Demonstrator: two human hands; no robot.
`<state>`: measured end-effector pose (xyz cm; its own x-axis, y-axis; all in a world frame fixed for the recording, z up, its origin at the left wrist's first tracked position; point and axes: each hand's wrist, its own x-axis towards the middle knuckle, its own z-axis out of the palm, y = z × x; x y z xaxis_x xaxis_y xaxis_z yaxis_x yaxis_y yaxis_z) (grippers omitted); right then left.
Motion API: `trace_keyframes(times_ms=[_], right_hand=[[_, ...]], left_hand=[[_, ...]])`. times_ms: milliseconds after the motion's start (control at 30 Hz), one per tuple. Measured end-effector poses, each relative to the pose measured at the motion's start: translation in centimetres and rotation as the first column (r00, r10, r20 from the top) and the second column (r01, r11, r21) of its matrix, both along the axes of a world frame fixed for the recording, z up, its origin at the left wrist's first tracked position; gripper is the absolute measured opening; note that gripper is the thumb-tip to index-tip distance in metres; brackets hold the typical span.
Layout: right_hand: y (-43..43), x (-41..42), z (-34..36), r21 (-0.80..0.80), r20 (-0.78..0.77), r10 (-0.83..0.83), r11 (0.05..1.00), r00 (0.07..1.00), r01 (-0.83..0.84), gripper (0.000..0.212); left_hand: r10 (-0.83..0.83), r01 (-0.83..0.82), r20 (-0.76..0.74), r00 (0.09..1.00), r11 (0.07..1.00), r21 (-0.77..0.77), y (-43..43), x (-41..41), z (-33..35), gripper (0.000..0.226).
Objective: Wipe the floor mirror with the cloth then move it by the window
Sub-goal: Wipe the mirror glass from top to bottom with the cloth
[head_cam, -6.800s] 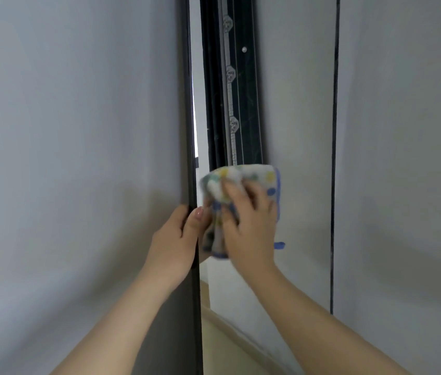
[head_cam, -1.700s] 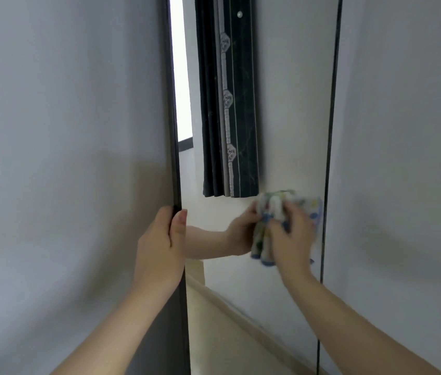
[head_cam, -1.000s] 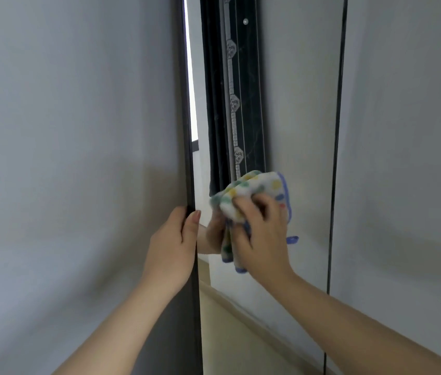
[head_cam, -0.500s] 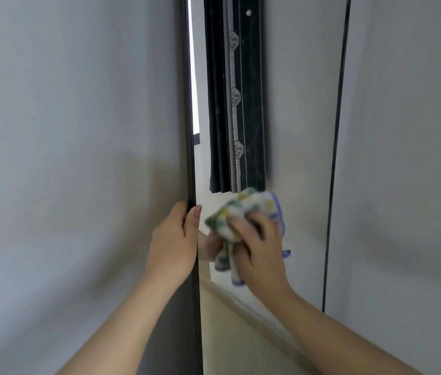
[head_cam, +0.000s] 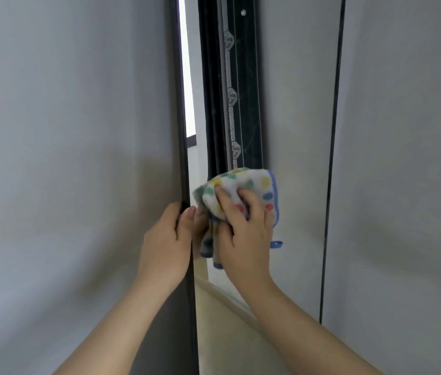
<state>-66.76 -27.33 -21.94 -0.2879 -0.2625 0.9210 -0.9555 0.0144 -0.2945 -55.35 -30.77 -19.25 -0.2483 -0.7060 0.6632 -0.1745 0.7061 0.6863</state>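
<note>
The right hand (head_cam: 243, 234) was curled round the spotty cloth (head_cam: 253, 185), pressed on the floor mirror (head_cam: 295, 117) beside the dark edge (head_cam: 180, 117) gripped by the left hand (head_cam: 168, 239), and wiping was judged unfinished, so more glass should be rubbed next.

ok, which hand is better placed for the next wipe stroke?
Right. The right hand grips the cloth against the mirror; the left hand holds its frame, likely steadying it.
</note>
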Motion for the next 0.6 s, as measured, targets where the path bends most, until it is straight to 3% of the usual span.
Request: trace_keyframes(times_ms=[133,200,300,500,600], right_hand=[[1.6,-0.4,-5.5,0.094,-0.209,0.006,0.996,0.978,0.014,0.043],[1.5,-0.7,-4.8,0.083,-0.216,-0.001,0.996,0.976,0.019,0.042],[0.3,0.3,-0.8,0.014,-0.073,-0.018,1.000,0.997,0.019,0.043],[2.8,-0.8,-6.4,0.133,-0.354,0.033,0.991,0.935,0.015,0.043],[1.8,-0.9,-2.9,0.113,-0.323,-0.009,0.992,0.946,0.048,0.045]], left_hand=[[-0.038,0.037,0.006,0.999,0.999,0.039,-0.4,0.0,0.1,0.016],[-0.045,0.045,-0.006,0.999,0.998,0.047,-0.3,0.0,0.2,0.017],[-0.054,0.055,-0.018,0.998,0.996,0.065,-0.1,0.1,0.1,0.019],[-0.036,0.036,-0.001,0.999,0.997,0.068,-0.1,0.1,0.0,0.016],[-0.042,0.042,-0.009,0.999,0.997,0.065,-0.1,0.1,0.0,0.018]])
